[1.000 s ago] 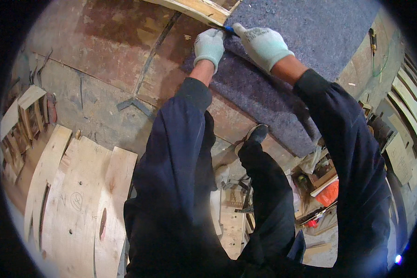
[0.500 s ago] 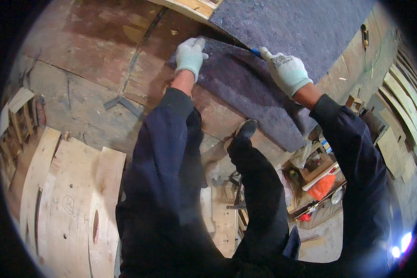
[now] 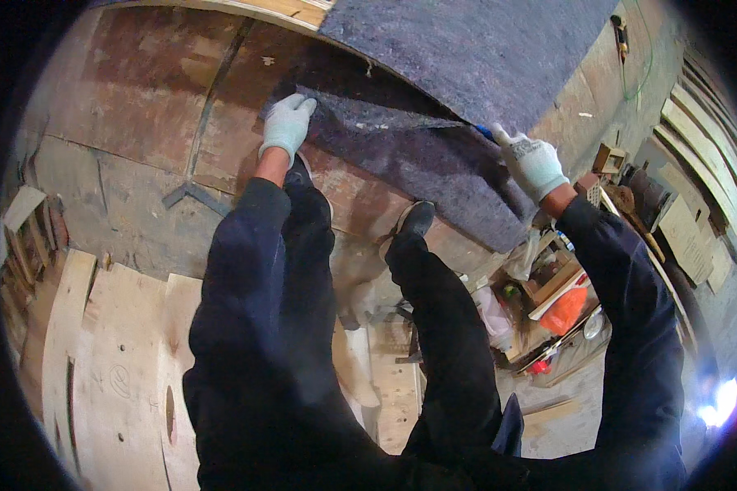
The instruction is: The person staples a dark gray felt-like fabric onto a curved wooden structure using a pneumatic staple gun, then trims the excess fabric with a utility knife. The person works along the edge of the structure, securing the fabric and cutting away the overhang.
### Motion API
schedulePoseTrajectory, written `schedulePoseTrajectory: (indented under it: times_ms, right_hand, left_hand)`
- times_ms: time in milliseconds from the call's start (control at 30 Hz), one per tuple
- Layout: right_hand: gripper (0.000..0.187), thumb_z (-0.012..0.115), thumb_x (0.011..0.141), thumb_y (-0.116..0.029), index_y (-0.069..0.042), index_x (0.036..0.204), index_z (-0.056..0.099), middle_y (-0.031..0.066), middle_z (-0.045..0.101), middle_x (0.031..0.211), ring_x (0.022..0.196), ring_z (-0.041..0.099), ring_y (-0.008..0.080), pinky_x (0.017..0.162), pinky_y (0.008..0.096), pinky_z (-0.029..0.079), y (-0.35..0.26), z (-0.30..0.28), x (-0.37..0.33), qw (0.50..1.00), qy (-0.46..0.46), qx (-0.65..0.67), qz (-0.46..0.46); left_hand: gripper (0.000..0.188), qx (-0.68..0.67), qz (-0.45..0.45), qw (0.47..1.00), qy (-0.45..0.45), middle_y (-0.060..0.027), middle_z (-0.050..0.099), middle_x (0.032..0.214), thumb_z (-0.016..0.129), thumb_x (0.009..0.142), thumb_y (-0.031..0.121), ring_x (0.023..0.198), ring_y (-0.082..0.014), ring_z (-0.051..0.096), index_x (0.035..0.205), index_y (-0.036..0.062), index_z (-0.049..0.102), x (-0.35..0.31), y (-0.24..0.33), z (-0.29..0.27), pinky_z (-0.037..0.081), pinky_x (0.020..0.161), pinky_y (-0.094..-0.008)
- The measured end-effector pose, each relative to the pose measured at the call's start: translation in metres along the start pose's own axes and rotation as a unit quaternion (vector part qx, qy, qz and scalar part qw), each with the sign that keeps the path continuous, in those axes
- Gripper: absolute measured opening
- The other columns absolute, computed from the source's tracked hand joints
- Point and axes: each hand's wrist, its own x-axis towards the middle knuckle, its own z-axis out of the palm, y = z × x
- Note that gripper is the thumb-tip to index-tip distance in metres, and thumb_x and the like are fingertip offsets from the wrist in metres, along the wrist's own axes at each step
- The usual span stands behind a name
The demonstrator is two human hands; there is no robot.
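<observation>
Head view: at 4 o'clock an orange package (image 3: 565, 311) lies among cluttered boxes, beside a pale plastic bag (image 3: 493, 315). At 12 o'clock grey felt (image 3: 434, 155) drapes off a wooden edge over a worn brown floor (image 3: 115, 98). The left hand (image 3: 287, 127), gloved, pinches the felt's flap at 11 o'clock. The right hand (image 3: 532, 164) grips its edge at 2 o'clock with a blue tool. Curved plywood pieces (image 3: 98, 368) lie at 8 o'clock.

The felt sheet (image 3: 434, 164) hangs over the wooden floor (image 3: 123, 106) at twelve o'clock, left hand (image 3: 287, 127) on its eleven o'clock edge, right hand (image 3: 532, 164) at two, plywood boards (image 3: 106, 368) at eight.
</observation>
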Motion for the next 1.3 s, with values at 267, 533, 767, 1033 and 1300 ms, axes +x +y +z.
schedulePoseTrajectory:
  times_ms: [267, 533, 767, 1033, 1300]
  right_hand:
    - [0.047, 0.049, 0.094, -0.01, -0.013, 0.141, 0.045, 0.0157, 0.068, 0.094, 0.078, 0.07, 0.0334, 0.063, 0.0447, 0.055, 0.001, 0.015, -0.005, 0.999, 0.043, 0.021, 0.023]
    - [0.046, 0.049, 0.094, -0.01, -0.013, 0.139, 0.046, 0.0152, 0.067, 0.091, 0.076, 0.069, 0.033, 0.06, 0.0439, 0.054, 0.007, 0.038, -0.011, 0.994, 0.101, 0.029, 0.015]
    - [0.046, 0.05, 0.093, -0.012, -0.012, 0.139, 0.046, 0.0153, 0.068, 0.091, 0.075, 0.07, 0.0335, 0.061, 0.0446, 0.055, 0.012, 0.051, -0.004, 0.993, 0.104, 0.046, 0.004]
    - [0.045, 0.048, 0.095, -0.012, -0.012, 0.14, 0.045, 0.0161, 0.069, 0.09, 0.077, 0.07, 0.0346, 0.061, 0.0458, 0.055, 0.028, 0.039, -0.026, 0.998, 0.037, 0.032, 0.027]
    - [0.036, 0.05, 0.093, -0.012, -0.01, 0.13, 0.048, 0.018, 0.068, 0.086, 0.077, 0.07, 0.0365, 0.062, 0.0478, 0.054, 0.027, 0.055, -0.017, 0.998, 0.053, 0.045, -0.003]
  left_hand:
    - [0.058, 0.386, 0.33, 0.857, -0.085, -0.0133, 0.056, 0.139, 0.056, 0.092, 0.046, 0.134, -0.0363, 0.045, 0.138, 0.0116, 0.054, -0.022, 0.106, 0.085, 0.028, 0.115, -0.0512]
    - [0.027, 0.366, 0.352, 0.861, -0.019, -0.0107, 0.068, 0.104, 0.065, 0.084, 0.031, 0.101, -0.0313, 0.062, 0.104, 0.0127, 0.068, -0.03, 0.12, 0.161, 0.044, 0.091, -0.0496]
    - [0.014, 0.37, 0.39, 0.843, -0.006, -0.005, 0.068, 0.095, 0.063, 0.08, 0.018, 0.095, -0.0259, 0.064, 0.091, 0.0161, 0.07, -0.027, 0.111, 0.164, 0.046, 0.083, -0.0447]
    - [0.013, 0.366, 0.394, 0.843, 0.004, -0.0045, 0.065, 0.092, 0.063, 0.079, 0.016, 0.089, -0.0269, 0.063, 0.091, 0.0153, 0.069, -0.034, 0.108, 0.162, 0.047, 0.08, -0.0438]
    - [0.012, 0.34, 0.409, 0.847, 0.002, -0.0038, 0.063, 0.089, 0.063, 0.077, 0.013, 0.089, -0.0258, 0.062, 0.089, 0.0162, 0.067, -0.041, 0.095, 0.16, 0.047, 0.079, -0.0423]
